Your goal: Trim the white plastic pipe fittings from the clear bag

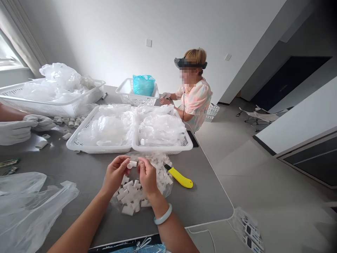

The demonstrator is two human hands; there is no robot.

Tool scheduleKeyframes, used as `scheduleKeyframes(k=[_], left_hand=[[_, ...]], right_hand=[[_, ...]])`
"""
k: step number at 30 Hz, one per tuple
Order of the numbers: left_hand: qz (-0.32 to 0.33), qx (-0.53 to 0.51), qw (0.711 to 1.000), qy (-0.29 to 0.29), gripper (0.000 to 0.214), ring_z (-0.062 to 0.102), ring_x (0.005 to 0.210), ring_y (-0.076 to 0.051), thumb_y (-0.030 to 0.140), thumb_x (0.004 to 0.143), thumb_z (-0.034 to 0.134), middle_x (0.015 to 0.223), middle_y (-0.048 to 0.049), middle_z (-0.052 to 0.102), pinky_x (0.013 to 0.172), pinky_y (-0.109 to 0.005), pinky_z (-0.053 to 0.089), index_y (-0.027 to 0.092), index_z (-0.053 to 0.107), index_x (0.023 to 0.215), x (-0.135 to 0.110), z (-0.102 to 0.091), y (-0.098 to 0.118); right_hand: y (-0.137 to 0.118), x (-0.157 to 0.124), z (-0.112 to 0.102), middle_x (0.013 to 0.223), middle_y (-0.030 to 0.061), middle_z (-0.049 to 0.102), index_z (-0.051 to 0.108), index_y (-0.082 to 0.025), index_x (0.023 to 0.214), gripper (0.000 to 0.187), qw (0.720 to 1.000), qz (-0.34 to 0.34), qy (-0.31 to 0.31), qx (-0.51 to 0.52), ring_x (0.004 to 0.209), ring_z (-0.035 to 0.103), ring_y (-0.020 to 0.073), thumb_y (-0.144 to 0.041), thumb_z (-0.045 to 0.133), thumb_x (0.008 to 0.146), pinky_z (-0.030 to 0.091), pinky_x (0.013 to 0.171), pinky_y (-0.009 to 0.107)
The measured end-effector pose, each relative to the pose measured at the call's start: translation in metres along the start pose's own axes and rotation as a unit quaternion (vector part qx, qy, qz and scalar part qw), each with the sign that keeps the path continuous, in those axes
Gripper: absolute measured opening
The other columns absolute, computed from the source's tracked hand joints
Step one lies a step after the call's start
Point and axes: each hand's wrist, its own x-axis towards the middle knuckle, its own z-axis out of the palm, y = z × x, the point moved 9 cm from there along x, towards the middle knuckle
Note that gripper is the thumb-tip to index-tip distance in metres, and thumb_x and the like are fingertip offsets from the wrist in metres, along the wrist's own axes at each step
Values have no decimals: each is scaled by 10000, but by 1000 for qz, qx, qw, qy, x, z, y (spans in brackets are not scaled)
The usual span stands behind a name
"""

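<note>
Above the grey table, my left hand pinches a small white plastic pipe fitting between thumb and fingers, its round opening facing me. My right hand is closed in a pinch just to the right of the fitting; whatever its fingertips hold is too small or hidden to make out. Below and around both hands, a heap of white pipe fittings lies on a clear plastic bag. A yellow utility knife rests at the right edge of the heap.
Two white baskets of clear bags stand just beyond my hands. A larger basket is behind left. At left, a co-worker's gloved hands are near loose fittings. Another person is at the far side.
</note>
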Motion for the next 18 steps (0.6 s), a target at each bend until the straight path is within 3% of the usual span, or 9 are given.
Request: scheduleKeyframes(k=[1, 3, 5, 11, 15, 17, 18], left_hand=[[-25, -38, 999, 1, 422, 482, 474, -102, 523, 668, 818, 611, 37, 549, 450, -217, 411, 187, 608, 814, 0, 0, -5], [-60, -89, 994, -11, 453, 473, 451, -96, 538, 662, 824, 572, 51, 534, 436, -208, 405, 188, 569, 797, 0, 4, -11], [-78, -88, 992, -34, 448, 475, 435, -101, 563, 686, 797, 538, 54, 524, 429, -209, 404, 196, 552, 764, -2, 9, -15], [-35, 20, 998, -45, 306, 487, 394, -145, 520, 736, 726, 489, 49, 537, 418, -248, 402, 238, 607, 732, -3, 14, -15], [105, 179, 978, 4, 267, 630, 617, -216, 437, 727, 732, 671, -63, 697, 550, -268, 471, 215, 691, 587, -5, -3, 21], [157, 216, 963, 32, 270, 647, 690, -229, 417, 753, 717, 752, -81, 724, 610, -269, 479, 210, 710, 581, -2, -14, 45], [176, 227, 957, 45, 206, 639, 692, -227, 399, 755, 721, 761, -75, 721, 625, -272, 479, 214, 748, 668, 2, -19, 56]], right_hand=[[-8, -1, 0, 938, 88, 755, 714, -202, 1101, 408, 999, -42, -2, -18, 895, 707, 209, -447, 413, 975, 575, 839, 344], [-18, -5, 8, 1259, 112, 694, 651, -223, 1281, 416, 993, -108, -41, -28, 1195, 634, 230, -410, 432, 981, 521, 1014, 377], [-19, -8, 16, 1333, 99, 662, 595, -249, 1360, 425, 989, -125, -74, -28, 1263, 601, 224, -381, 429, 991, 513, 1038, 378], [0, -7, 10, 1135, 96, 743, 658, -231, 1200, 359, 997, -68, -24, -32, 1032, 699, 219, -410, 433, 985, 564, 882, 339], [7, -5, -5, 998, 109, 752, 661, -202, 1099, 367, 999, -26, 20, -32, 885, 703, 223, -483, 471, 957, 561, 755, 320], [-2, 5, -3, 988, 103, 749, 659, -196, 1086, 348, 999, -33, -6, -31, 847, 694, 213, -471, 496, 946, 554, 741, 313], [-11, 13, 1, 1000, 98, 746, 661, -198, 1079, 320, 998, -47, -27, -36, 852, 688, 209, -445, 510, 942, 551, 756, 313]])
